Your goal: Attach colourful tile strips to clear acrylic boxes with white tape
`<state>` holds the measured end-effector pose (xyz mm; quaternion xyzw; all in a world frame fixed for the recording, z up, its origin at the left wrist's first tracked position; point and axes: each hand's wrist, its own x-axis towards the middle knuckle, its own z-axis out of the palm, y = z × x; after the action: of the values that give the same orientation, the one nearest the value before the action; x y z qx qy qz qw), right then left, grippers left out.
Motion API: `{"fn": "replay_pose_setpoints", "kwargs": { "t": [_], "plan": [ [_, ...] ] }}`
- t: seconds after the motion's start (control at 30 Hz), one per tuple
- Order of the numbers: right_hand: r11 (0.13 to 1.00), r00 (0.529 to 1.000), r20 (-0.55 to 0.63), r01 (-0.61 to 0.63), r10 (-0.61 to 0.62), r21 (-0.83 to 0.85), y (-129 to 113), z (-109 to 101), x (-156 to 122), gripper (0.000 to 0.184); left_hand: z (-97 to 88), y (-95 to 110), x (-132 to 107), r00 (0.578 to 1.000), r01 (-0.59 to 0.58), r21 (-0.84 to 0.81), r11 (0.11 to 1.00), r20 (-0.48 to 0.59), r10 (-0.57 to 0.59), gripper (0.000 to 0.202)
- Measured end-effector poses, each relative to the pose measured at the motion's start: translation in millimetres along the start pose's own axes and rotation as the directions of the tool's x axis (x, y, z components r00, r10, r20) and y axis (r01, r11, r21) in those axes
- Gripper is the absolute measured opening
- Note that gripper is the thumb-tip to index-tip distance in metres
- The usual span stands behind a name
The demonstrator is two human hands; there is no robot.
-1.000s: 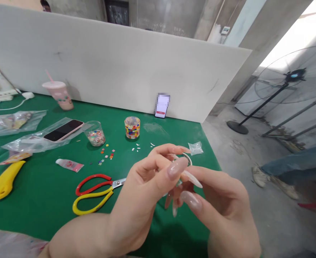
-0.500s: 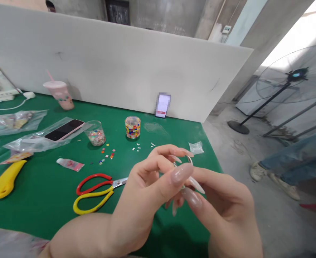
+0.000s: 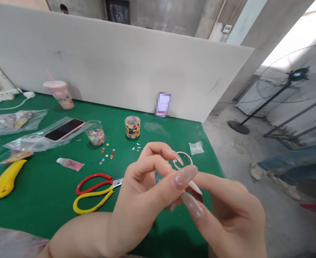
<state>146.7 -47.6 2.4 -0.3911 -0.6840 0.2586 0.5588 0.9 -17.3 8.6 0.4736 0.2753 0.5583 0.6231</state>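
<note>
My left hand [image 3: 147, 193] and my right hand [image 3: 224, 211] meet low in the middle of the view, above the green table, with their thumbs and fingertips pressed close together. A thin, pale metallic ring [image 3: 191, 158] shows just beyond the fingertips, and my left fingers close on it. Its lower part is hidden behind the left thumb. My right thumb and index finger pinch at the same spot. What lies between them is covered by nails and fingers. Left of my left hand, scissors [image 3: 95, 193] with one red and one yellow handle lie partly behind it.
On the green table [image 3: 53, 200] are a clear cup of sequins [image 3: 96, 137], a colourful tape roll [image 3: 132, 132], a small tube [image 3: 70, 164], a yellow tool [image 3: 7, 179] and a pink tumbler [image 3: 59, 94]. A phone [image 3: 162, 104] leans on the white partition [image 3: 106, 64]. Someone's legs [image 3: 289, 165] show at right.
The ring has come into fuller view above my fingertips, tilted up and more face-on. My left fingers have shifted slightly, and my right hand has moved a little to the right.
</note>
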Motion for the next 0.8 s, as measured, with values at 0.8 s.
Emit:
{"fn": "replay_pose_setpoints", "kwargs": {
  "t": [0.8],
  "plan": [
    [0.999,0.998,-0.050,-0.029,0.031,0.029,8.1,0.8,-1.4,0.024,2.1,4.5,1.7,0.982,0.184,-0.092,0.979,0.066,-0.179,0.054]
  ]
}}
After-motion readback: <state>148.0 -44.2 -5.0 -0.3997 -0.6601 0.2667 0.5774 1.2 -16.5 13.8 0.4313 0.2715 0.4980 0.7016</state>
